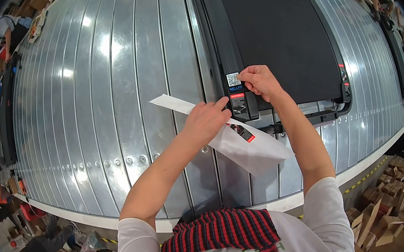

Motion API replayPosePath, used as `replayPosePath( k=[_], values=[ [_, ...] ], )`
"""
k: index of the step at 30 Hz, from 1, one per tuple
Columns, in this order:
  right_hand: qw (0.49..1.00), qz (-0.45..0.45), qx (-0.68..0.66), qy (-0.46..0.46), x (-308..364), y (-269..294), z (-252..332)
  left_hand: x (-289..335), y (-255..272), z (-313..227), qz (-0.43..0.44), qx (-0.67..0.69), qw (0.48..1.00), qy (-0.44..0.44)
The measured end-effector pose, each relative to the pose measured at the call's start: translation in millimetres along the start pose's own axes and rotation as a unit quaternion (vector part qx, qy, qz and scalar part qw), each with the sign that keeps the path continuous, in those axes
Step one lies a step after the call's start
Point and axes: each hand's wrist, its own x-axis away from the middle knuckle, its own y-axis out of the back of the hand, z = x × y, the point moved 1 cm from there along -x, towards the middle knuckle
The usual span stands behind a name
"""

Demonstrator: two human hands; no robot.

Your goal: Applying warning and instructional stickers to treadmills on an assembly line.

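Note:
A black flat machine like a treadmill [271, 32] lies on the metal surface, slightly right of middle. On its near left corner sit a square black-and-white code sticker [233, 79] and a red-and-black label [238, 103]. My right hand [261, 82] is closed, thumb and finger pinching at the code sticker's right edge; whether the sticker lies fully flat I cannot tell. My left hand [207, 120] grips a long white backing sheet [260, 151], its index finger reaching to the red-and-black label. Another red-and-black label [241, 132] shows on the sheet.
Ribbed silver metal slats [101, 88] spread around the machine, edged in front by a white rim [89, 215]. Open cardboard boxes [381, 210] stand on the floor at lower right. Other people work along both far sides beside more black machines [8, 109].

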Motion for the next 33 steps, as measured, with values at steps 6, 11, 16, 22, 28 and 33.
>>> replayPosePath(
  k=[6,11,16,22,28,33],
  values=[
    [1.0,0.015,-0.022,-0.001,0.9,1.4,-0.2,1.9,-0.6,2.8,0.024,-0.002,1.0,0.0],
    [1.0,0.0,-0.01,0.015,-0.7,-0.3,-3.8,5.2,-1.3,5.6,0.016,-0.002,1.0,-0.008],
    [1.0,-0.02,0.003,0.017,3.3,-2.6,-0.5,11.0,-2.2,10.7,-0.045,-0.007,0.998,-0.034],
    [0.999,-0.03,-0.001,0.024,4.2,-4.1,-1.6,9.9,2.4,12.1,-0.042,-0.003,0.998,-0.039],
    [0.999,-0.037,-0.007,0.028,5.0,-5.2,-0.9,1.1,0.3,12.4,-0.01,0.006,0.999,-0.037],
    [0.999,-0.037,-0.008,0.033,4.7,-6.1,-1.5,-9.0,2.8,11.6,-0.001,0.012,0.999,-0.048]
  ],
)
